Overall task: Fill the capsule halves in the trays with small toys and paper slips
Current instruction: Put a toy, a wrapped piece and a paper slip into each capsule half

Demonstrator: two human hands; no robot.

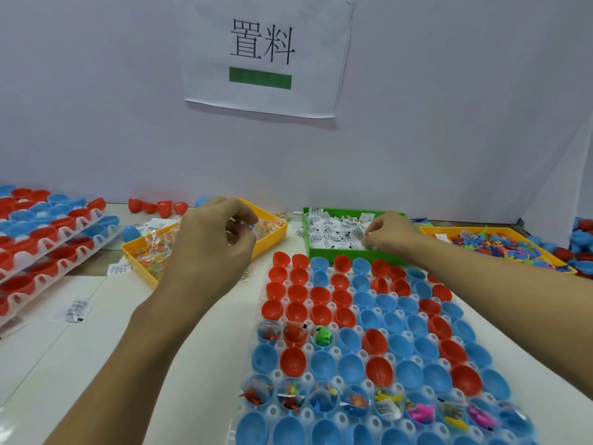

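Capsule halves, red and blue plastic cups [369, 319], sit in the clear tray at six o'clock on the table, few filled. Left hand [215, 242] curls its grip around a wrapped toy over the yellow bin [272, 240]; right hand [390, 234] pinches paper slips in the green bin [353, 253]. Best take one piece per cup, working row by row.

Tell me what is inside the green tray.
The green tray holds a heap of small white printed paper slips. The right hand reaches into its right side, fingers curled among the slips, and covers whatever lies beneath it there.
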